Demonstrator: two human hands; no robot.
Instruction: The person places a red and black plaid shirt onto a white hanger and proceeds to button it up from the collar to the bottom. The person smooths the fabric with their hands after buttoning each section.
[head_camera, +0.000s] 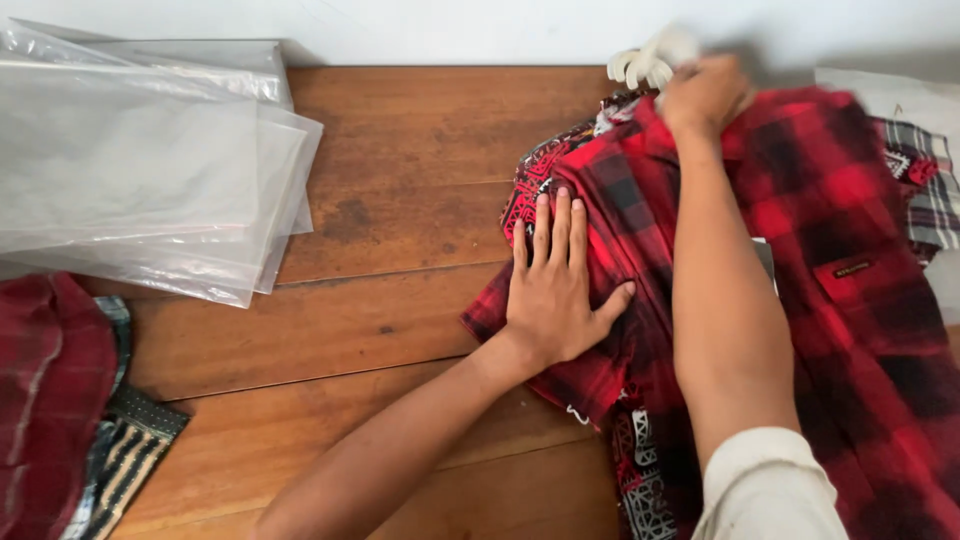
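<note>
Head view looks straight down on a red-and-black plaid shirt (840, 230) lying on the right half of a wooden floor (400, 200), its soft flannel rumpled and one side folded inward. The left hand (560, 285) lies flat on that folded part, palm down, fingers straight and close together pointing away from the person, thumb spread out to the right; it presses the cloth and grasps nothing. The left forearm runs in bare from the lower middle. The right hand (705, 95) reaches far forward to the shirt's collar, its fingers curled down and closed on the fabric there, just below a white plastic hanger (650, 60), which is blurred. The right arm crosses over the shirt, a pale sleeve at its near end. Under the shirt peeks a patterned red, black and white cloth (640, 480). A grey plaid garment (935, 190) lies at the right edge. Smooth clear plastic bags (140, 170) are stacked at upper left, and dark red folded clothes (50, 400) sit at lower left.
</note>
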